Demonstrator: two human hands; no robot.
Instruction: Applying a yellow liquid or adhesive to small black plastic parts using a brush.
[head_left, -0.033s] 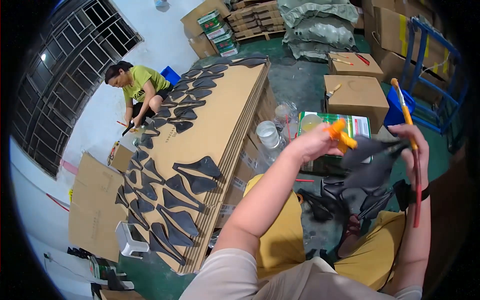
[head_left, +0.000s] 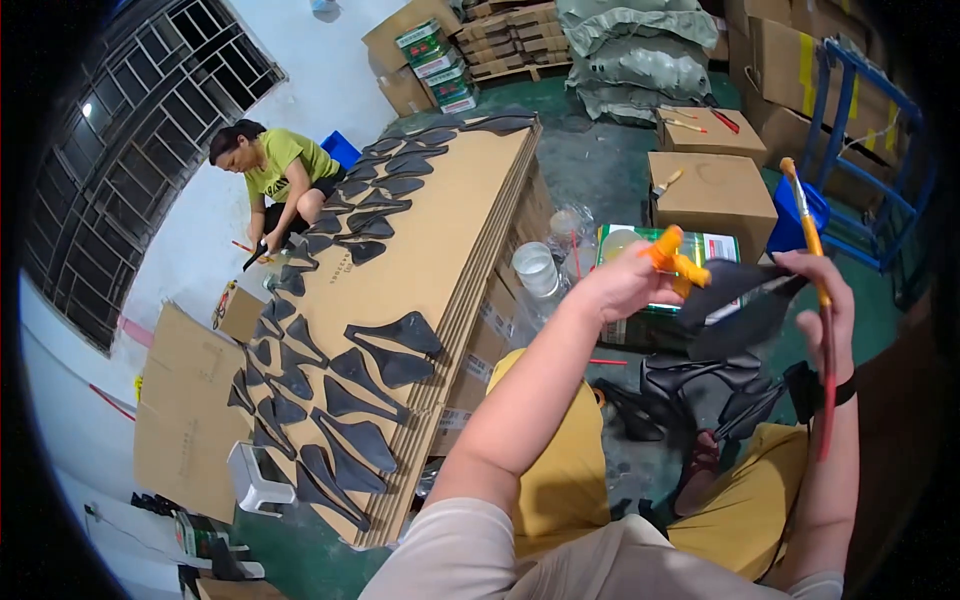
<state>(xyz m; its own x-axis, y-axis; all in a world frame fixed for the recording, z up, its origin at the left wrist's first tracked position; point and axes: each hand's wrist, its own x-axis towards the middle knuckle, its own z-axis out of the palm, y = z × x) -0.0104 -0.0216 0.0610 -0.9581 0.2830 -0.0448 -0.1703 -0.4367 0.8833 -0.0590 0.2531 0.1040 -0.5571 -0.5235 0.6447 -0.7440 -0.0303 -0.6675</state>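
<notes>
Pinching the broad end of a black piece [head_left: 740,320] with fingers in soft-looking orange sleeves [head_left: 665,246], the left hand [head_left: 628,288] keeps it in mid-air above the floor [head_left: 590,150]. The piece has two flat, rounded lobes tapering toward the right hand [head_left: 825,290], its surface smeared by motion blur. The right hand has its fingertips at that narrow end and is curled around a slim brush [head_left: 815,250], upright with tan bristles uppermost, a metal collar, and a handle running from orange to glossy red. Just behind the piece sits a boxy green container [head_left: 720,252], near a clear, round plastic tub [head_left: 537,270]. More black pieces [head_left: 700,376], smooth and curved, lie heaped below. To the left, matte, teardrop-lobed cutouts [head_left: 405,335] rest in rows on layered brown cardboard [head_left: 440,210]
</notes>
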